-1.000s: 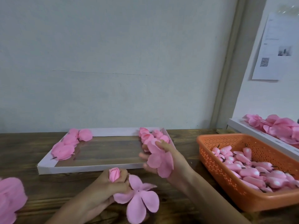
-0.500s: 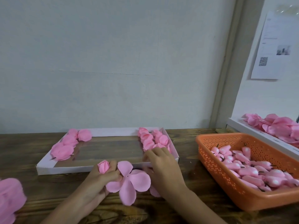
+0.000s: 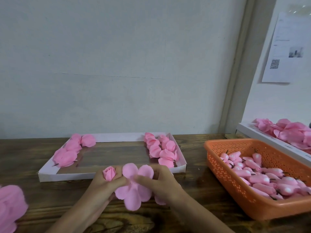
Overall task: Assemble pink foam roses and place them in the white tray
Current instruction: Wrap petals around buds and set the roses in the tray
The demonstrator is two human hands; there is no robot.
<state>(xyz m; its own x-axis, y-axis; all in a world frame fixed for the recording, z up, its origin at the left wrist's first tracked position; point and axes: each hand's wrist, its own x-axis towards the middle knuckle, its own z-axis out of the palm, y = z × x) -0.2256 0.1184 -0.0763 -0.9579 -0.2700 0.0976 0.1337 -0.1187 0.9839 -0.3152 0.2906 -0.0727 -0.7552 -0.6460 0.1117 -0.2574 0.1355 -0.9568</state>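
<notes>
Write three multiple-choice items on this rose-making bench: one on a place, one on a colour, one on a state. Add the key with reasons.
1. Where in the white tray do the finished roses lie?
A. at its left and right ends
B. only in its middle
C. heaped along its near edge

2. What colour is the basket that holds the loose buds?
A. blue
B. orange
C. green

3. What is the left hand doing?
A. resting flat and empty
B. holding scissors
C. gripping a rosebud

Key: 1 A, the roses sit in rows at both ends of the tray; 2 B, its perforated walls are orange; 3 C, the bud sticks up out of its curled fingers, while the right hand pinches a petal piece.
</notes>
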